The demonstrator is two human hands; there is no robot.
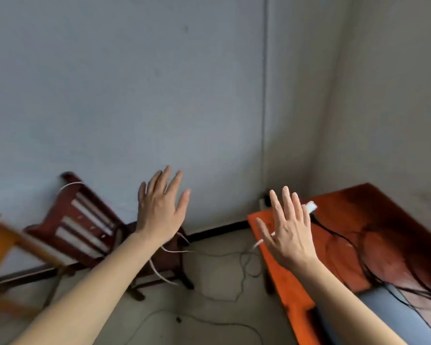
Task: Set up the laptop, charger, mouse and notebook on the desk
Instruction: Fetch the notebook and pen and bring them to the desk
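Note:
My left hand (159, 205) is raised in front of the wall with fingers straight and spread, holding nothing. My right hand (288, 227) is raised the same way over the near-left end of the reddish wooden desk (353, 225). A white charger block (312, 206) lies on the desk just beyond my right fingers, and its white cable (258, 244) hangs off the desk edge. A grey-blue flat thing (393, 317), possibly the laptop, lies at the bottom right of the desk. Black cables (358, 257) run across the desk. No mouse or notebook is in sight.
A dark wooden chair (85, 225) with white cords on it stands against the wall at left. A lighter wooden piece of furniture (8, 245) is at the far left. Thin cables (224, 277) trail over the floor between chair and desk. A wall socket (265, 201) sits in the corner.

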